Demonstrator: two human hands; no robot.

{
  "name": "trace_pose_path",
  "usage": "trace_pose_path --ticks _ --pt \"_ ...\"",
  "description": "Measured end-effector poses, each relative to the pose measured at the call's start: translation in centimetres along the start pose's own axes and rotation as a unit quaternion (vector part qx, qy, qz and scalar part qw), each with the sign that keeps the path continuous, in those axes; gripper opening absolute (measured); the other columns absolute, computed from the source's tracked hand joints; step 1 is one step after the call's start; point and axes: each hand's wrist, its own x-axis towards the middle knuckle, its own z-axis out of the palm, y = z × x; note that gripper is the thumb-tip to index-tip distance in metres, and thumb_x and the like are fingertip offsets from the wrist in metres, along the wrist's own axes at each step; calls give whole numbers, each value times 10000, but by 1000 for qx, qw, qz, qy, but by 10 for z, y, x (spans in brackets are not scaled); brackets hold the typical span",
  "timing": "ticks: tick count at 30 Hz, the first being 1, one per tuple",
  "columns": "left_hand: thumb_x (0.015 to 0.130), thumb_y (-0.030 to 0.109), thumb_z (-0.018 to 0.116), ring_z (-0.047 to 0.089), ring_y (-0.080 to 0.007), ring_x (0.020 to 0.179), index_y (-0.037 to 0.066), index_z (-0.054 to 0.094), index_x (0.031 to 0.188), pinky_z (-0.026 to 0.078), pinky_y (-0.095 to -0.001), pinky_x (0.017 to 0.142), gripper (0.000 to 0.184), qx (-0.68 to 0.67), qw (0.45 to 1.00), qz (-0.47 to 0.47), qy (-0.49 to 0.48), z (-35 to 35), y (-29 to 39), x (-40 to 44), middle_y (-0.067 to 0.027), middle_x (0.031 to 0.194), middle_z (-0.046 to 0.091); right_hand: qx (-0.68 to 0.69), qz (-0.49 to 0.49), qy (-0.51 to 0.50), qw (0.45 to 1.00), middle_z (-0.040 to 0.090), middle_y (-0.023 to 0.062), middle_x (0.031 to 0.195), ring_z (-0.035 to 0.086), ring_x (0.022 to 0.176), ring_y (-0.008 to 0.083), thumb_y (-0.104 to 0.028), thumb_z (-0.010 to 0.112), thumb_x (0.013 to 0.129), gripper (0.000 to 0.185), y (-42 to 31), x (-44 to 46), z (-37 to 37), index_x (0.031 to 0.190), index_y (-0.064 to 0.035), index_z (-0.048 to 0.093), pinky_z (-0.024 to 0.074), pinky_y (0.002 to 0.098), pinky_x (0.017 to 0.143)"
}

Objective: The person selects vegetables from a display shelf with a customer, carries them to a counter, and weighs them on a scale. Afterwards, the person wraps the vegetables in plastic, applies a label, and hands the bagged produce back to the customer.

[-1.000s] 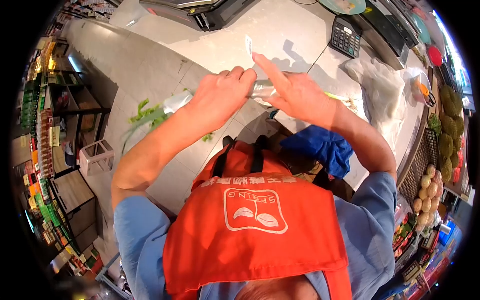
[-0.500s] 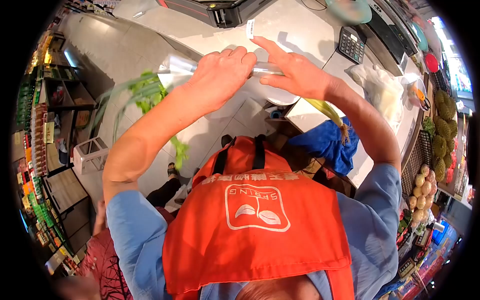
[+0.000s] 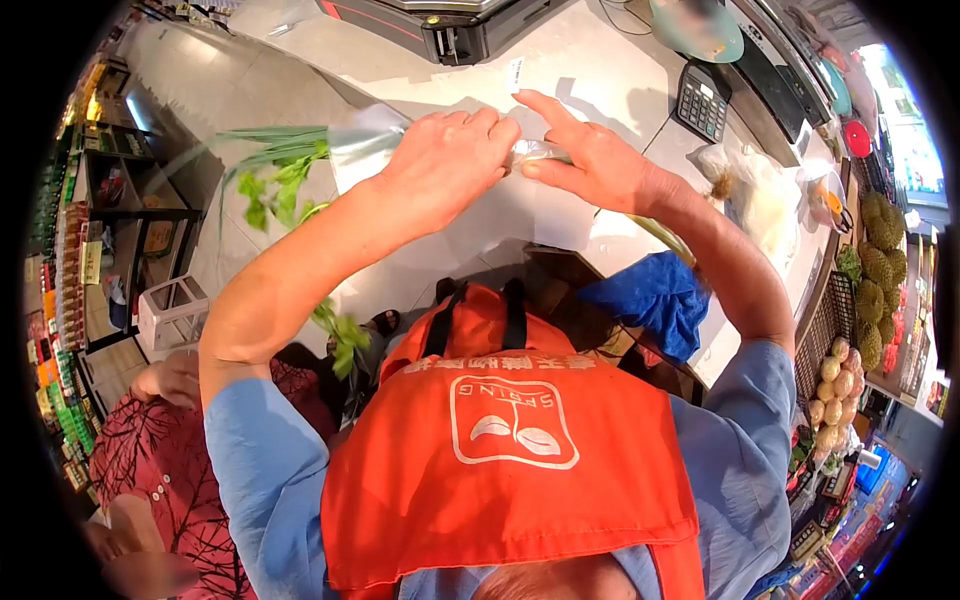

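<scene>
Gripping a plastic-wrapped bundle of scallions and leafy greens (image 3: pixel 540 152) near 12 o'clock, trailing toward 10 at the leafy end. Clenched in the tightly curled fingers of the left hand (image 3: pixel 445 152); held between the thumb and partly hidden fingers of the right hand (image 3: pixel 604 165) at 1, with a white label (image 3: pixel 515 75) on the outstretched index fingertip.

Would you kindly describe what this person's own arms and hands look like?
The left hand and right hand are ungloved, and no watch or bracelet shows on the wrists. The forearms are bare below short, loose blue sleeves. Between the sleeves is a red apron with a white leaf emblem.
</scene>
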Motion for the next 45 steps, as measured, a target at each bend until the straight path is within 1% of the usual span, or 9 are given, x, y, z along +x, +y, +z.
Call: trace_pose_path --ticks 8,14,19,23,29,36,37,40,45 --pt "829 181 735 660 -393 862 8 526 1045 531 -472 729 347 -100 962 -107 -232 -15 -12 16 -187 874 667 -137 -5 22 990 684 235 994 656 926 437 -287 648 931 852 -9 -12 13 1570 -122 108 518 510 798" --pt "827 154 727 662 -391 846 2 532 1025 531 -471 727 316 69 995 72 31 24 4 -4 -203 876 656 53 23 -70 996 674 249 1055 659 924 440 -289 625 949 808 12 -14 8 1569 -126 134 521 502 824" --pt "849 217 709 664 -387 840 8 566 1012 528 -481 755 302 -80 982 -53 -162 22 -2 7 -195 903 659 -195 -13 -24 980 668 245 1043 666 877 436 -257 634 922 815 9 -18 19 1569 -113 159 538 483 811" --pt "883 245 667 667 -393 878 1 606 986 525 -496 783 271 -184 940 -111 -266 3 1 10 -202 947 664 -152 -111 49 981 665 250 936 656 834 441 -218 649 900 839 26 -27 32 1569 -102 156 521 492 751" --pt "880 320 702 662 -395 813 39 633 1046 526 -491 728 333 -116 988 -50 -86 43 14 -12 -192 884 663 -8 -27 -20 999 676 236 954 653 912 454 -245 709 891 875 19 -40 16 1570 -82 182 513 485 793" --pt "885 324 748 553 -149 735 -1 650 960 466 -349 657 348 -430 859 -136 -243 40 -15 -1 -120 759 616 -66 -26 -10 997 680 245 903 657 821 450 -384 632 944 752 18 -34 13 1530 -100 257 514 501 707" --pt "874 402 724 644 -333 758 16 620 918 484 -427 669 402 -331 908 -112 -231 36 -14 -3 -187 786 646 -16 -18 -22 999 673 228 830 656 843 438 -391 612 959 691 20 -34 14 1503 -104 298 508 496 729" --pt "892 381 708 643 -342 793 31 580 947 476 -438 672 376 -149 980 -72 -106 30 6 -4 -168 811 648 138 52 -121 982 673 223 842 655 889 428 -388 614 958 703 30 -24 0 1512 -116 278 499 492 765" --pt "880 315 736 620 -323 756 20 580 927 476 -446 683 336 -307 921 -147 -192 32 -8 5 -151 798 634 -59 -14 -7 998 689 223 944 664 908 428 -375 635 944 720 19 -27 11 1531 -176 268 524 492 798"
